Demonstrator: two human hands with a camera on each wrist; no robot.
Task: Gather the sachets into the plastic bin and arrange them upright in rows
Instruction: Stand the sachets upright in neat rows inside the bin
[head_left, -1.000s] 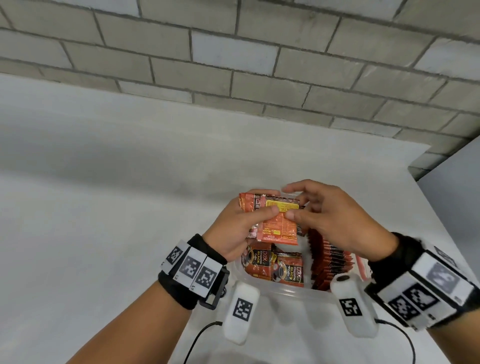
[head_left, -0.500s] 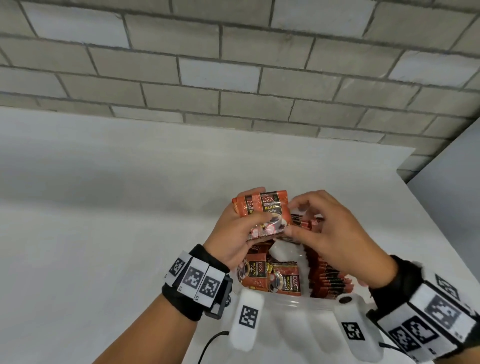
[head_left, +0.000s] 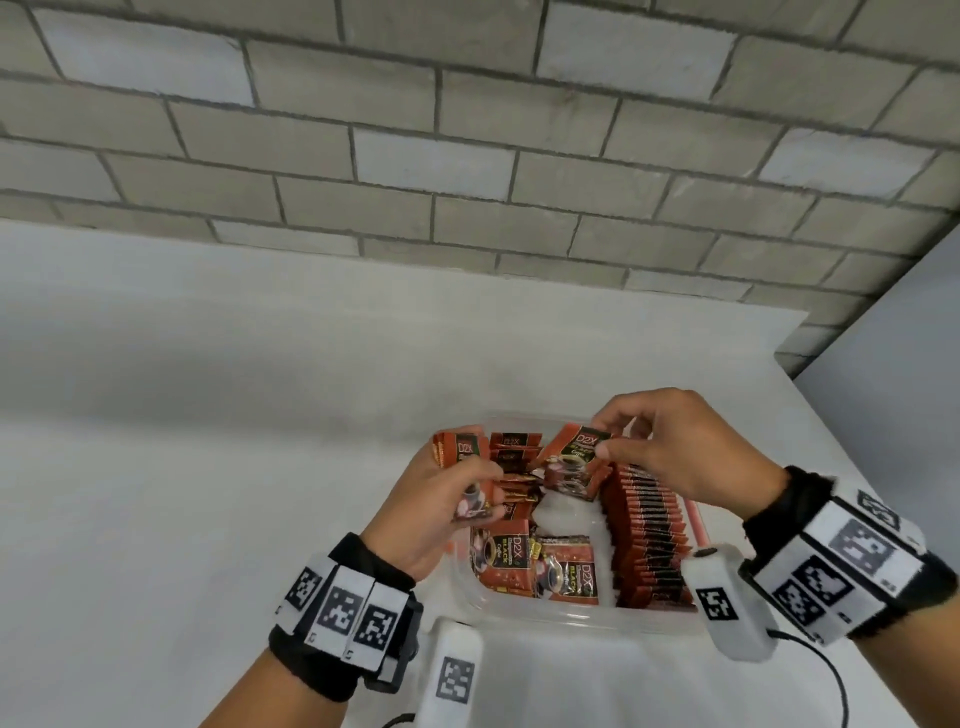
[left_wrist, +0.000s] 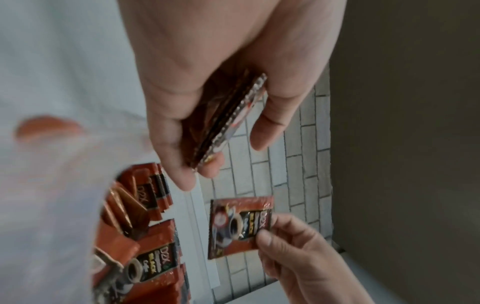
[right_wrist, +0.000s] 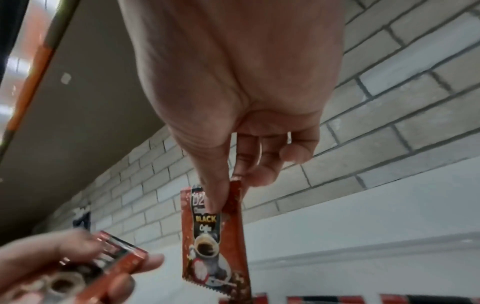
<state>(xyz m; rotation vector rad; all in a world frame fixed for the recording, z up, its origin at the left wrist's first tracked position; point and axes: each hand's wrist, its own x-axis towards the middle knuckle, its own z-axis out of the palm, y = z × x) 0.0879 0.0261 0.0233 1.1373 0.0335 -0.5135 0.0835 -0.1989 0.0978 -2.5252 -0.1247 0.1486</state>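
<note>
Over the bin (head_left: 571, 613) from the head view, my right hand (head_left: 691, 447) has peeled one sachet (head_left: 571, 462) off the stack (head_left: 462, 457) my left hand (head_left: 436, 509) grips. Left wrist: fingers (left_wrist: 270, 127) clench the stack. Right wrist: thumb and fingers (right_wrist: 257, 172) pinch the sachet, ready for the upright row (head_left: 649, 530).

Glossy foil is seen on the red-orange coffee sachets (head_left: 566, 574), clear smooth plastic on the rectangular bin (head_left: 571, 621), and a matt finish on the white table (head_left: 208, 467).

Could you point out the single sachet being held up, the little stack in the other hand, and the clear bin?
single sachet (right_wrist: 213, 242), right wrist view, printed front.
stack of sachets (left_wrist: 228, 121), left wrist view, stacked edges.
plastic bin (head_left: 571, 616), head view, near rim.
</note>
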